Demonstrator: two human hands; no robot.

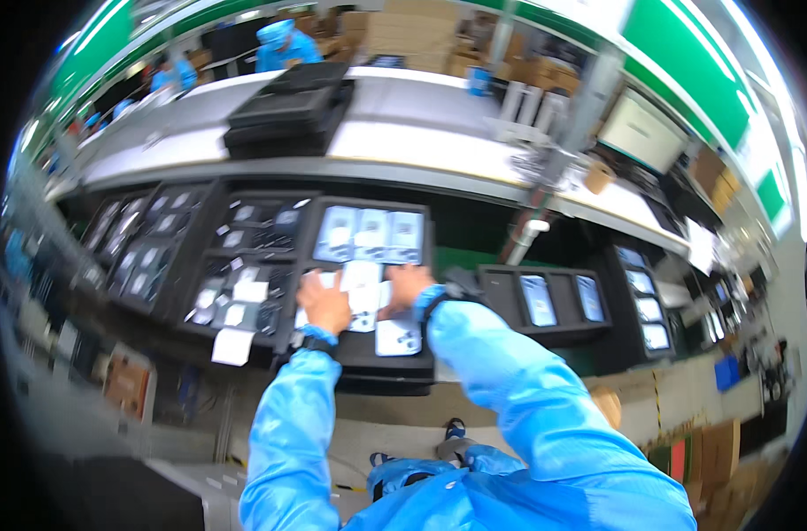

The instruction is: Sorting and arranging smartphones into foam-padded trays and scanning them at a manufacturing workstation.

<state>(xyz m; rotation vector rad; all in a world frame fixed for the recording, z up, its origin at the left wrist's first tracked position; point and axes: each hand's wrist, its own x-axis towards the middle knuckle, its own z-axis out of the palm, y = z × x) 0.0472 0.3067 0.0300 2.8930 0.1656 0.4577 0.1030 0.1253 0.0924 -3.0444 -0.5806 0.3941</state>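
The black tray (355,350) is lying before you, pale phones (396,339) sitting in it in rows; these are likely handling stiff, light, slick and fragile, favouring a hold along their long edges. Your left hand (326,306) and right hand (407,290) are poising over them, fingers loosely parted; whether they are gripping any cannot be told.

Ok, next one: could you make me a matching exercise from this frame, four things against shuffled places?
Things:
1. Left hand
2. Black stack
3. Right hand
4. Monitor

Places:
A. On the white-topped bench, left of the picture's middle
B. Over the right side of the tray that holds pale phones
C. Toward the upper right, below a green panel
D. Over the left side of that same tray

Pairs: 1-D, 2-A, 3-B, 4-C
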